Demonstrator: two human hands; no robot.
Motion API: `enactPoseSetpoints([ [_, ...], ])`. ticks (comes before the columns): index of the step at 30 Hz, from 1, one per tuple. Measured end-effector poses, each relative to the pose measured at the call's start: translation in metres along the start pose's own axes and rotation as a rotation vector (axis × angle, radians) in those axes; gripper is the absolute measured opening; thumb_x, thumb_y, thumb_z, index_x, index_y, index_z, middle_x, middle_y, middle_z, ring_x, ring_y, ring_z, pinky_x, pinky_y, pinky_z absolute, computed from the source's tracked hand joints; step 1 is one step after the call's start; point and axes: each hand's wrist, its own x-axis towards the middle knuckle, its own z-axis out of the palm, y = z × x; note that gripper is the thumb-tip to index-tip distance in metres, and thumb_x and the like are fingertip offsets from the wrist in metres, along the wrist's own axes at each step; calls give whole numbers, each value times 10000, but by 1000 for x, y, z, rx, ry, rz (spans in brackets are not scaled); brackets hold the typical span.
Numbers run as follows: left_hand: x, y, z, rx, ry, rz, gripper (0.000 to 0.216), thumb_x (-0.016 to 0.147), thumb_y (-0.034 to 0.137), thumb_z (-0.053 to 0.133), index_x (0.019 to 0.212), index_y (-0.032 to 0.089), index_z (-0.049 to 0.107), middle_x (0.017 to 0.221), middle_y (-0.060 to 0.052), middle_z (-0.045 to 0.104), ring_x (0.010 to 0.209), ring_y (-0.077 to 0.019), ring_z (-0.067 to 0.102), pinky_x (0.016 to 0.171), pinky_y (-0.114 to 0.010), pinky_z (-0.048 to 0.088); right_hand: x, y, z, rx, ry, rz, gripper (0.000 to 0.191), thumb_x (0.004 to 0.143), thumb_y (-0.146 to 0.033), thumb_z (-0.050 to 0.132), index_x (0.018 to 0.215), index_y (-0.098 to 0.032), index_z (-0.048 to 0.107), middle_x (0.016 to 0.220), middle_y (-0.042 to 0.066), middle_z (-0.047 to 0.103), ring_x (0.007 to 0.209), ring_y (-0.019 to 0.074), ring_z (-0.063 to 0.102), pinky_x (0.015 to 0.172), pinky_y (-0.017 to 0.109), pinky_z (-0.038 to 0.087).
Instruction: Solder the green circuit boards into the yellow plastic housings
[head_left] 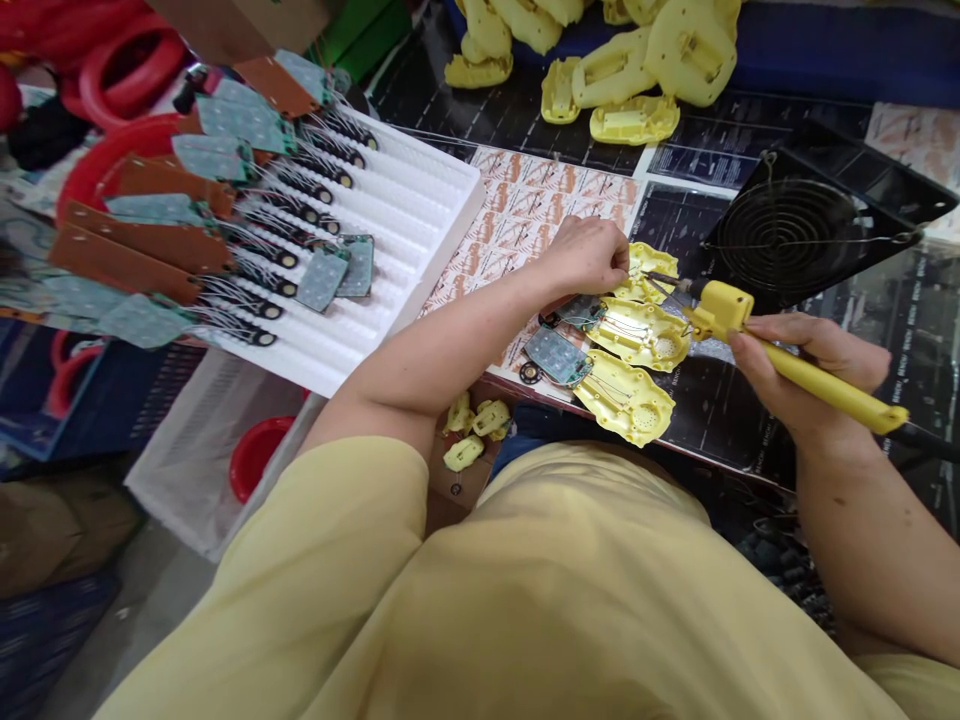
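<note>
My right hand (806, 372) is closed around a yellow soldering iron (787, 362), whose tip points left at a small yellow plastic shell (651, 272). My left hand (589, 255) is closed in a pinch on that shell's left edge, holding it down on the table. Two more yellow shells lie just below, one (639, 333) with wires across it and one (626, 400) nearest me. A green circuit board (556, 355) and a small black speaker (530, 373) lie beside them, joined by thin wires.
A white foam tray (420, 215) at left carries several green boards, brown boards and black wired parts. A black fan with a wire grille (795, 235) stands at right. A pile of yellow shells (637, 60) lies at the back. Red rings (112, 80) are far left.
</note>
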Motion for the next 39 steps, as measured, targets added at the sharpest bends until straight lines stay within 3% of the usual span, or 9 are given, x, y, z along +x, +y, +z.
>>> enactPoseSetpoints([
  [5, 2, -5, 2, -30, 17, 26, 232, 838, 171, 726, 996, 204, 892, 1021, -73, 837, 1204, -315, 748, 1116, -439, 548, -5, 4, 3, 36, 39, 36, 203, 940, -460, 892, 951, -294, 775, 883, 26, 832, 723, 221, 796, 663, 350, 665],
  [15, 1, 1, -3, 5, -19, -8, 278, 859, 171, 727, 1068, 213, 905, 1081, -81, 838, 1261, -334, 736, 1145, -449, 552, 1, 0, 5, 3, -44, 93, 261, 935, -554, 855, 871, -312, 783, 848, 31, 835, 709, 220, 795, 659, 354, 676],
  [19, 0, 4, -4, 12, -37, -20, 294, 857, 163, 723, 1084, 192, 907, 1097, -93, 834, 1255, -337, 736, 1144, -443, 548, 0, 2, 9, -23, 192, 9, 337, 941, -581, 849, 816, -280, 763, 790, 46, 825, 643, 194, 782, 614, 295, 655],
  [21, 0, 5, -4, 19, -39, -27, 298, 854, 156, 722, 1086, 187, 906, 1098, -98, 834, 1242, -336, 743, 1141, -443, 547, -2, 4, 10, -69, 239, 53, 395, 942, -643, 827, 845, -262, 782, 807, 47, 832, 667, 197, 797, 646, 297, 673],
  [24, 0, 6, -5, 20, -33, -30, 280, 848, 146, 729, 1062, 197, 902, 1081, -84, 839, 1234, -322, 749, 1123, -428, 550, -5, 4, 6, -65, 186, 150, 450, 949, -654, 816, 1084, -225, 828, 982, 54, 866, 801, 217, 836, 752, 336, 717],
  [29, 0, 8, -6, 29, -45, -48, 270, 858, 131, 721, 1056, 185, 897, 1116, -99, 842, 1228, -322, 757, 1101, -420, 550, -13, -10, -19, -10, 292, -88, 559, 989, -558, 838, 1478, -309, 731, 1266, 42, 832, 844, 199, 816, 717, 349, 707],
  [32, 0, 8, -3, 23, -40, -37, 290, 851, 153, 715, 1071, 199, 898, 1126, -97, 841, 1231, -331, 751, 1113, -437, 552, -23, -26, -31, -99, 405, -117, 544, 1011, -651, 781, 1434, -309, 784, 1127, 65, 843, 843, 234, 796, 757, 397, 689],
  [36, 1, 1, 0, 18, -30, -1, 308, 865, 207, 720, 1124, 205, 885, 1167, -99, 832, 1274, -350, 730, 1167, -463, 538, -36, -32, -29, -153, 564, -154, 461, 968, -575, 854, 1340, -303, 840, 999, 82, 836, 750, 238, 762, 709, 400, 648],
  [39, -5, -14, -9, 16, 40, 71, 519, 885, 295, 770, 1399, 229, 800, 1473, -114, 749, 1480, -384, 621, 1305, -504, 441, -43, -20, -23, -174, 621, -204, 444, 938, -566, 885, 1308, -324, 852, 911, 56, 814, 644, 192, 702, 676, 365, 617],
])
